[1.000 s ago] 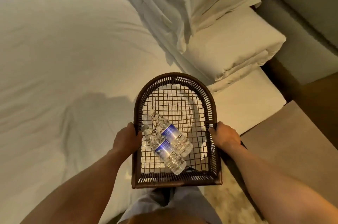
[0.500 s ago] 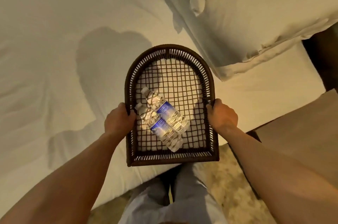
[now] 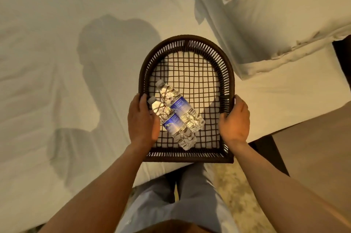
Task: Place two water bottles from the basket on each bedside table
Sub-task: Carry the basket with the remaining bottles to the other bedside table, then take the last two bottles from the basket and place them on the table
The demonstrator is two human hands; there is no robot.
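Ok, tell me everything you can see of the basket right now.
The basket is dark brown woven wicker, arched at the far end and straight at the near edge, with an open grid bottom. It is over the white bed. Two water bottles lie side by side inside. The left hand and right hand grip its sides.

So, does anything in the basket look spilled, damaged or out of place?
Nothing stands out. The two water bottles lie side by side in the basket, capped, with no water visible around them. The left hand and right hand hold the basket's sides over the bed.
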